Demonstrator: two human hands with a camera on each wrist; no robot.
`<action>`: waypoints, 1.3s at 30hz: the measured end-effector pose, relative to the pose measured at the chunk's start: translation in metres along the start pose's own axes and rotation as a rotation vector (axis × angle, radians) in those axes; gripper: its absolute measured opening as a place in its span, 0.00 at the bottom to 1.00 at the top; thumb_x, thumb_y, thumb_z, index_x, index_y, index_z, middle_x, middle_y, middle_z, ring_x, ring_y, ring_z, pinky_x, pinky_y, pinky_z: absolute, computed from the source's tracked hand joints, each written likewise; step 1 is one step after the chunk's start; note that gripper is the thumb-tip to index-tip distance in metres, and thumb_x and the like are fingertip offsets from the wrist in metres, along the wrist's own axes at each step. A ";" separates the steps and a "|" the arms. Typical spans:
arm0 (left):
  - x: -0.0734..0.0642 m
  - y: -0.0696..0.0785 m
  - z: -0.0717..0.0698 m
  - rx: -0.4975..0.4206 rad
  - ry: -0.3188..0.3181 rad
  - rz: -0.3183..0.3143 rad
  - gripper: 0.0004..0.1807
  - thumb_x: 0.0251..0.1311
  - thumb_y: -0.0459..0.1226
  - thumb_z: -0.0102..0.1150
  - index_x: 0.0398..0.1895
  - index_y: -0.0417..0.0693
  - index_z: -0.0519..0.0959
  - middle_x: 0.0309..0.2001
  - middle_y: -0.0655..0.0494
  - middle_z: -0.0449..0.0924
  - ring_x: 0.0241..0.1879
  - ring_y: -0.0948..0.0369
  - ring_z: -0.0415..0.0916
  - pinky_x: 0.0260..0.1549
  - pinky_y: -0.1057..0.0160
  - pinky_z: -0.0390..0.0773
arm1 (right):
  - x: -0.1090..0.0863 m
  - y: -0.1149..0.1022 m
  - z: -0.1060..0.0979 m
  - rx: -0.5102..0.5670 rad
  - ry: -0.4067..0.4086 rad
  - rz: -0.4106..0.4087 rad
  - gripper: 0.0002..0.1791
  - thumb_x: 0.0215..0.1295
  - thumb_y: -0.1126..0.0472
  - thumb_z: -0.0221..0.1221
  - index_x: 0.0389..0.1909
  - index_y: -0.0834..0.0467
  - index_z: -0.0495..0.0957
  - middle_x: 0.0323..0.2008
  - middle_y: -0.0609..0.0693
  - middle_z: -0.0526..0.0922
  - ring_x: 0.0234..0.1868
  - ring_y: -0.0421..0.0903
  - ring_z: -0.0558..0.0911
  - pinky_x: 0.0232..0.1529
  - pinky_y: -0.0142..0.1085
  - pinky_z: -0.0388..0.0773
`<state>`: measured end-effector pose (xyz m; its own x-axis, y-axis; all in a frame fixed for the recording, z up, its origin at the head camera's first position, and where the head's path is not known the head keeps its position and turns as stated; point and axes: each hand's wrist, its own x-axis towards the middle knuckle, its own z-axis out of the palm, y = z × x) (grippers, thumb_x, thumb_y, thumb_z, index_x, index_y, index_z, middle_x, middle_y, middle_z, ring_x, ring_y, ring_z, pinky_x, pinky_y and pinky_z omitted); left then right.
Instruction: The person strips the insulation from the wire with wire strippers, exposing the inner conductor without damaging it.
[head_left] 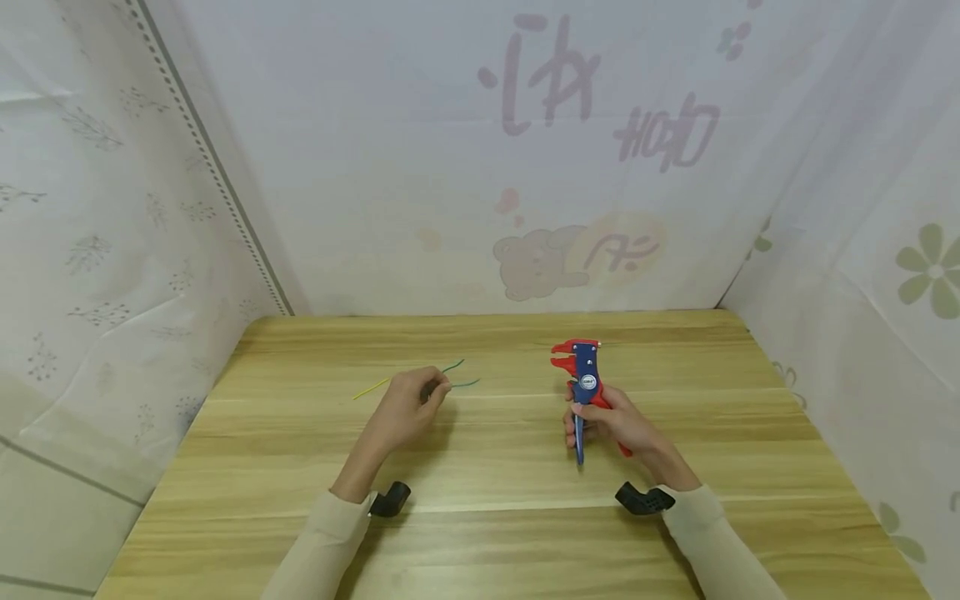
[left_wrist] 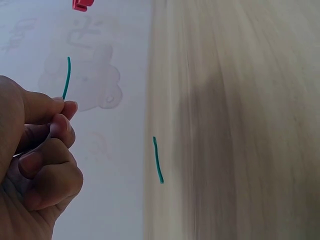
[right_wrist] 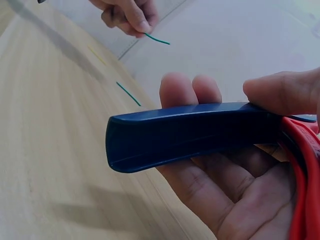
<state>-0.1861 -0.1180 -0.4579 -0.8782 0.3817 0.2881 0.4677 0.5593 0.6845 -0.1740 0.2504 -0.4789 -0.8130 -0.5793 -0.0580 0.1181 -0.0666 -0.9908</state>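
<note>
My left hand (head_left: 408, 404) is raised over the table and pinches a short green wire (left_wrist: 67, 77) between thumb and fingertips, its free end sticking out to the right. A second green wire (left_wrist: 158, 161) lies on the table beyond that hand. Behind the hand, to the left, lies a yellow wire (head_left: 371, 389), partly hidden. In my right hand (head_left: 618, 425) is a red and blue wire stripper (head_left: 588, 358), its red jaws up and pointing left. The fingers wrap loosely around its handles; the blue handle (right_wrist: 190, 132) fills the right wrist view.
The wooden table (head_left: 495, 550) ends at a patterned cloth (head_left: 390, 167) at the back, with more cloth on both sides. Black wrist mounts (head_left: 391, 499) sit at both sleeve cuffs.
</note>
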 end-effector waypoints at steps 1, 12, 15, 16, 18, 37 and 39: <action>0.001 0.001 0.000 0.003 0.003 0.004 0.07 0.73 0.32 0.57 0.40 0.37 0.83 0.31 0.46 0.84 0.24 0.66 0.69 0.26 0.69 0.74 | 0.001 0.000 0.001 0.002 -0.002 0.002 0.30 0.80 0.62 0.51 0.66 0.81 0.52 0.36 0.52 0.85 0.35 0.48 0.90 0.45 0.46 0.88; 0.012 0.006 0.004 -0.025 0.000 0.041 0.09 0.74 0.34 0.56 0.40 0.37 0.83 0.27 0.48 0.82 0.22 0.66 0.68 0.23 0.69 0.73 | 0.010 -0.003 0.011 0.005 -0.034 -0.005 0.27 0.81 0.61 0.50 0.66 0.78 0.55 0.35 0.52 0.85 0.35 0.48 0.90 0.46 0.48 0.88; 0.015 0.008 0.005 -0.028 0.003 0.052 0.08 0.75 0.34 0.56 0.38 0.40 0.83 0.25 0.50 0.79 0.21 0.67 0.68 0.23 0.68 0.73 | 0.013 -0.005 0.014 0.007 -0.054 -0.021 0.23 0.81 0.61 0.50 0.64 0.75 0.59 0.35 0.52 0.85 0.35 0.48 0.89 0.45 0.48 0.88; 0.016 0.009 0.005 -0.031 0.003 0.056 0.08 0.75 0.34 0.56 0.38 0.41 0.83 0.25 0.50 0.79 0.21 0.67 0.68 0.23 0.68 0.73 | 0.014 -0.005 0.015 0.010 -0.063 -0.028 0.22 0.81 0.61 0.50 0.63 0.73 0.61 0.36 0.52 0.85 0.35 0.48 0.89 0.45 0.48 0.88; 0.017 0.011 0.006 -0.041 0.004 0.065 0.08 0.75 0.34 0.56 0.37 0.43 0.83 0.25 0.49 0.80 0.21 0.67 0.68 0.23 0.68 0.73 | 0.016 -0.005 0.016 0.021 -0.082 -0.045 0.17 0.81 0.63 0.49 0.61 0.69 0.63 0.36 0.53 0.85 0.35 0.48 0.89 0.45 0.48 0.88; 0.017 0.025 0.009 -0.062 0.041 0.128 0.05 0.73 0.34 0.58 0.39 0.44 0.82 0.25 0.54 0.79 0.20 0.69 0.67 0.21 0.69 0.73 | 0.020 0.002 0.031 0.117 -0.216 -0.091 0.09 0.81 0.67 0.45 0.56 0.63 0.66 0.35 0.52 0.85 0.33 0.46 0.87 0.43 0.43 0.88; 0.017 0.024 0.010 -0.059 0.047 0.141 0.05 0.73 0.33 0.59 0.38 0.44 0.82 0.25 0.53 0.79 0.20 0.69 0.67 0.21 0.69 0.72 | 0.020 0.002 0.031 0.119 -0.228 -0.098 0.09 0.81 0.67 0.44 0.57 0.63 0.66 0.34 0.52 0.85 0.33 0.46 0.87 0.43 0.43 0.88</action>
<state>-0.1885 -0.0907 -0.4431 -0.8088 0.4179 0.4137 0.5809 0.4582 0.6728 -0.1724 0.2130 -0.4786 -0.6758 -0.7327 0.0801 0.1219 -0.2183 -0.9682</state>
